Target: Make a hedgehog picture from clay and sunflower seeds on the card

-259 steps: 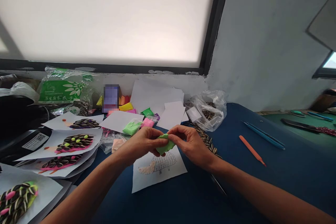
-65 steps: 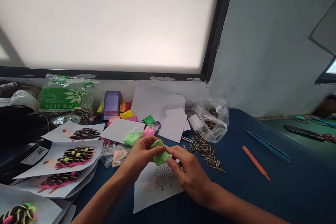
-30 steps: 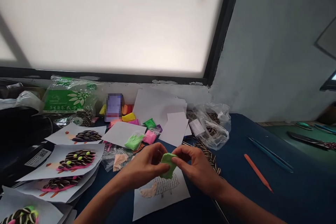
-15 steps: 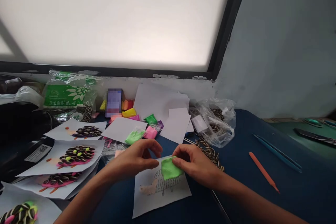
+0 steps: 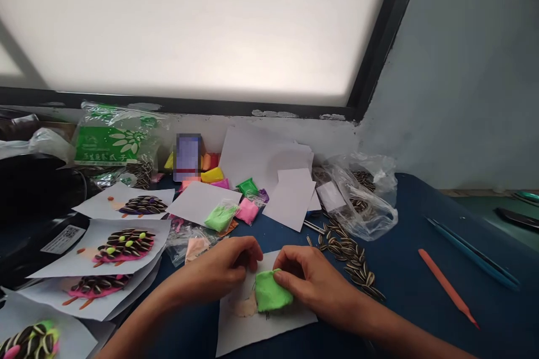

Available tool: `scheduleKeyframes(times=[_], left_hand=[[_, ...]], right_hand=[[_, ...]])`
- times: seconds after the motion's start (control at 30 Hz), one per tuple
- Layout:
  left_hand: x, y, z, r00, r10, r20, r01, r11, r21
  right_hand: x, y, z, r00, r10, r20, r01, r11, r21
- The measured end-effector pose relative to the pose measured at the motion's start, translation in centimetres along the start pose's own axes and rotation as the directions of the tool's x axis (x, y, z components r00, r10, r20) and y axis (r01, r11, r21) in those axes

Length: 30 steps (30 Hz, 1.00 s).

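Between the thumb and fingers of my right hand [image 5: 309, 280] is the upper right edge of a flat green piece of modelling clay [image 5: 272, 291]. The clay lies over or just above the hedgehog drawing on a white paper sheet [image 5: 240, 336]; I cannot tell whether it touches. It hides most of the drawn body, while the peach clay head [image 5: 244, 306] shows at its left. My left hand [image 5: 229, 266] hovers left of the green clay with fingers bent and apart, holding nothing.
Finished seed hedgehog pictures [image 5: 122, 247] are stacked at left. Behind my hands lie clay packets [image 5: 248, 210] and blank paper [image 5: 290, 199]. Loose sunflower seeds [image 5: 353, 261] and a plastic bag of seeds [image 5: 366, 196] are to the right, then an orange tool [image 5: 448, 286] and blue tweezers [image 5: 474, 252].
The green clay has come down over the drawn body in my right hand, hiding most of it. My left hand has drawn its fingers in slightly. The camera view has shifted a little.
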<state>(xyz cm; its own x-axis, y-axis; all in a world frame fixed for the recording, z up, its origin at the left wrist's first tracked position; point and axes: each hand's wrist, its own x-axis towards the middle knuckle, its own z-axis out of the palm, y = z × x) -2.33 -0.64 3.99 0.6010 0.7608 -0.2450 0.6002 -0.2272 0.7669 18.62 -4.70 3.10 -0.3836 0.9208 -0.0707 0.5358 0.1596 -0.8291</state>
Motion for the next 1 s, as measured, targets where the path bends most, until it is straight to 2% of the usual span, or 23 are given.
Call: scheduleKeyframes(times=[0.17, 0.4, 0.57, 0.7, 0.87, 1.0], left_hand=[[0.0, 0.0, 0.0, 1.000, 0.008, 0.013, -0.008, 1.000, -0.007], [0.1, 0.2, 0.3, 1.000, 0.017, -0.005, -0.016, 1.000, 0.016], [0.3, 0.4, 0.4, 1.000, -0.018, -0.024, 0.017, 1.000, -0.009], [0.6, 0.4, 0.5, 0.998, 0.012, -0.062, -0.011, 1.000, 0.007], [0.6, -0.1, 0.7, 0.999, 0.004, -0.033, -0.004, 1.000, -0.020], [0.5, -0.4, 1.0, 0.999, -0.045, -0.009, 0.044, 0.999, -0.022]], right_hand=[[0.0, -0.1, 0.1, 1.000, 0.001, -0.024, -0.005, 0.989, -0.148], [-0.4, 0.0, 0.6, 0.992, -0.110, -0.061, 0.081, 0.931, -0.356], [-0.4, 0.5, 0.8, 0.993, -0.110, -0.048, 0.080, 0.904, -0.421], [-0.5, 0.8, 1.0, 0.988, -0.146, -0.042, 0.110, 0.879, -0.464], [-0.8, 0.6, 0.1, 0.974, -0.216, -0.069, 0.146, 0.830, -0.539], [-1.3, -0.3, -1.2, 0.986, -0.168, -0.022, 0.122, 0.795, -0.595]])
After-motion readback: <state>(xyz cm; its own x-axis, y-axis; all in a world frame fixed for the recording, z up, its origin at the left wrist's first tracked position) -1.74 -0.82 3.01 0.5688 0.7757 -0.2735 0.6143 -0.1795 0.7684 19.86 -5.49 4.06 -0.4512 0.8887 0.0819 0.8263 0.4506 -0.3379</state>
